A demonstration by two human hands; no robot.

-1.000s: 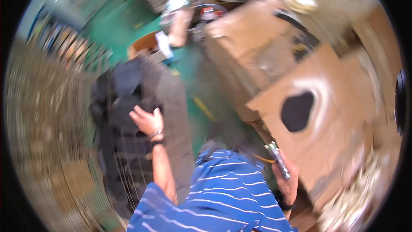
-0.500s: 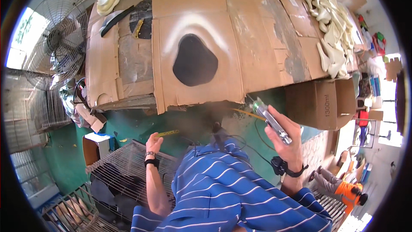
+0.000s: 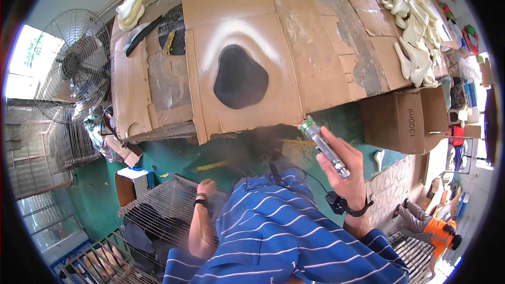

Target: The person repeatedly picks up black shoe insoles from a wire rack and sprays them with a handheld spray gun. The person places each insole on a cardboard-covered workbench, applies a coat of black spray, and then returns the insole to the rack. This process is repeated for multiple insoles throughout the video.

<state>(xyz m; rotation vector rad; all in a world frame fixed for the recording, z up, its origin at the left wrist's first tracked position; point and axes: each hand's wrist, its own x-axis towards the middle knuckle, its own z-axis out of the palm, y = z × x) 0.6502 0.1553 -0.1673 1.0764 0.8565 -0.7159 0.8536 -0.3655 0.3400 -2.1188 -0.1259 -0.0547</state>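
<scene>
My right hand [image 3: 344, 165] is wrapped round a silver spray gun [image 3: 327, 150] with a green band near its tip. The gun points up toward the front edge of a cardboard-covered table [image 3: 321, 68]. On the cardboard sheet [image 3: 210, 121] there lies a black, rounded saddle-shaped piece [image 3: 241, 79], apart from both hands. A white sprayed band arches round its far side. Beside my waist, my left hand [image 3: 207, 186] hangs over a wire rack [image 3: 173, 200], its fingers curled in and nothing visible in them.
Cream saddle-shaped foam pieces [image 3: 415, 37] are heaped at the table's far right, above an open cardboard box [image 3: 400, 121]. A large wire fan [image 3: 73, 66] stands at the left. A person in an orange vest [image 3: 437, 230] is at the lower right. A hose [image 3: 310, 174] runs near my right wrist.
My left hand has moved right and down toward my body. The right hand, still holding the spray gun, has shifted slightly. The view has tilted a little, and the black piece lies unmoved.
</scene>
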